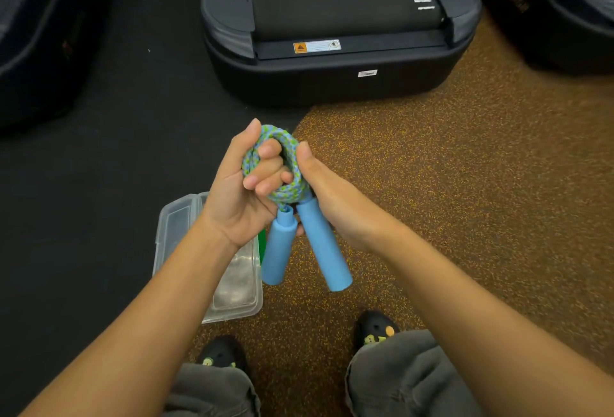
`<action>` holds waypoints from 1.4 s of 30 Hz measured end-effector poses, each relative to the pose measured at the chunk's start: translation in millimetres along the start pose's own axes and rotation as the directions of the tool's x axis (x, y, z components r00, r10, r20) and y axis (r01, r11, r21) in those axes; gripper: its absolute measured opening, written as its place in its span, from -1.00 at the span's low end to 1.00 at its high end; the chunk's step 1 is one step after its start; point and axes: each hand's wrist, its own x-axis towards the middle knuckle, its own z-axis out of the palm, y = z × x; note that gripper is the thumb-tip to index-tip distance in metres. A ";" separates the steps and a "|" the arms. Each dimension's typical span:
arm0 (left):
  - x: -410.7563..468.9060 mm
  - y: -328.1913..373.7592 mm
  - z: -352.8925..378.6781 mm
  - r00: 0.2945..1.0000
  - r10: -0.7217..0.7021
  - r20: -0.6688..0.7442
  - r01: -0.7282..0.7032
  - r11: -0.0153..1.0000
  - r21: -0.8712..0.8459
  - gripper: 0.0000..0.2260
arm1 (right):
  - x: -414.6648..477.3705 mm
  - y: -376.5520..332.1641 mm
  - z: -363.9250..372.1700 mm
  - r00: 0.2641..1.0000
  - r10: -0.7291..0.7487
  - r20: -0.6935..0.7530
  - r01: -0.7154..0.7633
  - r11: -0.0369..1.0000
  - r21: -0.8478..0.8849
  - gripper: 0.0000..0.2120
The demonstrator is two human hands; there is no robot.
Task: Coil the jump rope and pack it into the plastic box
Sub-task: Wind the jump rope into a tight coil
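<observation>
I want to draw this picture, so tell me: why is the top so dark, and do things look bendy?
In the head view the light falls mainly on the speckled floor and the hands, while the corners fade to near black. The treadmill edges bow outward from the wide-angle lens. The jump rope and its blue handles look sharp. The plastic box shows a soft pale glare.

treadmill (339,17) ahead | speckled brown floor (465,184) right | black mat (99,184) left | black clogs (375,327) below

Grey trousers (398,380), black charm-studded clogs (373,328).
</observation>
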 end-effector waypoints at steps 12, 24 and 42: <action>0.1 4.0 -3.6 0.991 -0.115 -0.073 0.133 0.934 0.333 -0.54 | -1.1 3.5 3.3 0.983 -0.141 -0.114 0.122 0.980 -0.158 -0.71; -6.9 20.0 2.3 0.975 -0.204 -0.086 0.220 0.860 0.461 -0.59 | -0.6 7.8 5.6 0.980 -0.194 -0.046 0.186 0.972 -0.143 -0.73; -8.8 18.9 9.2 0.987 0.063 -0.150 0.065 0.690 0.721 -0.62 | 9.8 9.8 -4.3 0.952 -0.303 0.031 0.299 0.909 -0.289 -0.73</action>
